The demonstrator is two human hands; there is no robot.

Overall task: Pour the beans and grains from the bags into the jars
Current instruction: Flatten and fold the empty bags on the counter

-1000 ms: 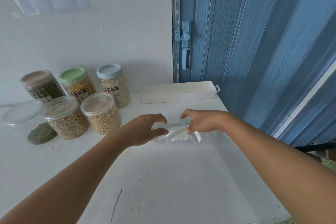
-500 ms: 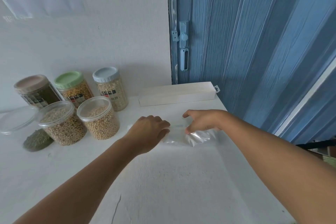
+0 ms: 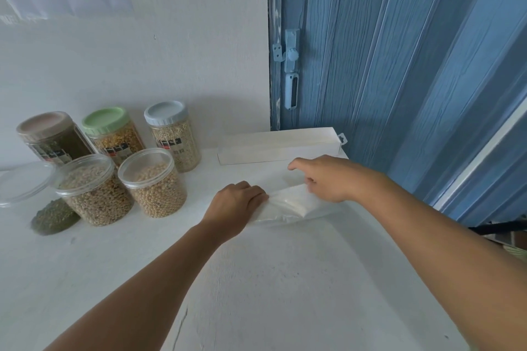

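Hands meet over a clear, flattened plastic bag (image 3: 288, 206) near the far right of the white table (image 3: 256, 293). Our left hand (image 3: 235, 204) lies knuckles up on the bag's left end, fingers curled down onto the plastic and gripping it; we cannot see the fingertips themselves. Our right hand (image 3: 328, 178) is on the bag's upper right part, thumb and fingers bent and pinching the film, the index finger stretched out toward the left. The bag looks empty and lies crumpled on the tabletop between the two hands.

Just behind the right hand a long white box (image 3: 273, 148) lies along the back edge of the table. Well to the left stand the jars: two open ones in front, the soybean jar (image 3: 155, 188) and beside it the grain jar (image 3: 95, 194), and behind them three lidded ones, the blue-lidded jar (image 3: 172, 137), the green-lidded jar (image 3: 114, 137) and the brown-lidded jar (image 3: 52, 137). A clear lid (image 3: 21, 182) lies at the far left, and a small bag of green beans (image 3: 54, 218) rests in front of it, touching the grain jar.

Behind the table rises a pale wall (image 3: 142, 51); to the right stands a blue folding door (image 3: 385, 51) with a pale blue latch (image 3: 291, 68).
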